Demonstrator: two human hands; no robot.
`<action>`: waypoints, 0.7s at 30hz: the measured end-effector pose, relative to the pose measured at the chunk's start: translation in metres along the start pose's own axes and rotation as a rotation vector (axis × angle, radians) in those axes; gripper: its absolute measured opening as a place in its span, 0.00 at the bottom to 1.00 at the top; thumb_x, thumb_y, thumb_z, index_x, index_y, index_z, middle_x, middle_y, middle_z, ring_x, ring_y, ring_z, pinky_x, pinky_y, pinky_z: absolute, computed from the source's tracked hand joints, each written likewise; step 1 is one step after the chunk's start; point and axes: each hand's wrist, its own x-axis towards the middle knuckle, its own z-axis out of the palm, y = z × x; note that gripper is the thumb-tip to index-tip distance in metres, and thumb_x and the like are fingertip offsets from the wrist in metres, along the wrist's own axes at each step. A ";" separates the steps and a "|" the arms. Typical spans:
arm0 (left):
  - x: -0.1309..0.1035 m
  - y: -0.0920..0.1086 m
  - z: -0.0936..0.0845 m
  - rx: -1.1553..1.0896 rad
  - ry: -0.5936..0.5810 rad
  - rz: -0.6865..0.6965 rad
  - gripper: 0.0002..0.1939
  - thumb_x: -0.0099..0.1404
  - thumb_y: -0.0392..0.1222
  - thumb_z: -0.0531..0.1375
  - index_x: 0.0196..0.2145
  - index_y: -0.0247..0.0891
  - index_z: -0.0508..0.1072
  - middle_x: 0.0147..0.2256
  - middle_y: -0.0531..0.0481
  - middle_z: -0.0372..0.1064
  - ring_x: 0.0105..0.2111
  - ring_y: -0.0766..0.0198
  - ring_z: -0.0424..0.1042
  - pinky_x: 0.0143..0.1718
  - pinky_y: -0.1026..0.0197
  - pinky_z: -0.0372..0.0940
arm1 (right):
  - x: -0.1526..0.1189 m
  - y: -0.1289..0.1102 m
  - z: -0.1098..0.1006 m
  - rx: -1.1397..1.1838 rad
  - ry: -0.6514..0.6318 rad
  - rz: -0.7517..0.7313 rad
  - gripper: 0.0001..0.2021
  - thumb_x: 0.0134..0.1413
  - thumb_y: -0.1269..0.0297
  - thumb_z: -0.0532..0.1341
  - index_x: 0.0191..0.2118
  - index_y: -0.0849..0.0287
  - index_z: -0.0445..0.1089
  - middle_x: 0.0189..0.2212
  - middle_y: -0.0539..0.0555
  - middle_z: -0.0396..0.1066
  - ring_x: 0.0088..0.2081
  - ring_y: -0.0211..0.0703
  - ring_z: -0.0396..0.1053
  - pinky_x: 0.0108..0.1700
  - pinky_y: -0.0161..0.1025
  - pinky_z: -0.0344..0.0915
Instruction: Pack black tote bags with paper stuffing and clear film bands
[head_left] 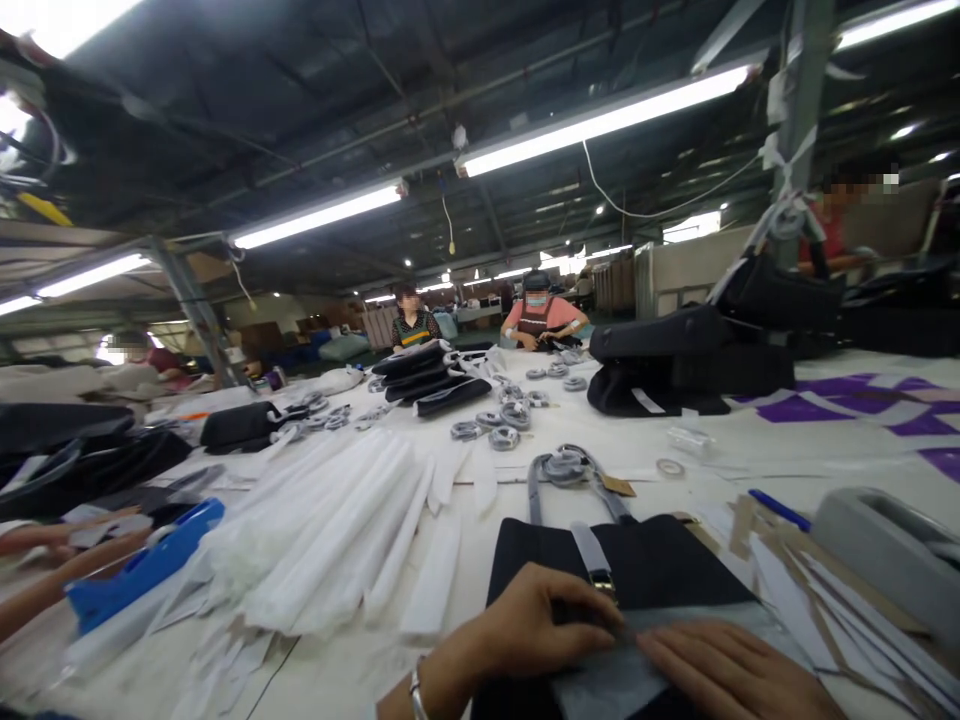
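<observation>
Black bag lies on the bench at near right, beneath the left hand and right hand, handles pointing far and buckle nearest the left. The left grip curls inward, though whether it pinches the grey sheet on the bag I cannot tell; the right rests flat on that sheet, fingers together. White strips lie left, paper scraps right, coiled straps far.
</observation>
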 end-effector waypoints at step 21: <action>0.023 0.002 -0.019 -0.130 -0.270 -0.323 0.27 0.61 0.51 0.65 0.55 0.38 0.70 0.32 0.51 0.73 0.31 0.65 0.71 0.33 0.64 0.64 | 0.019 -0.009 -0.006 -0.001 -0.066 0.234 0.10 0.61 0.76 0.58 0.44 0.60 0.74 0.36 0.55 0.77 0.37 0.44 0.72 0.45 0.42 0.66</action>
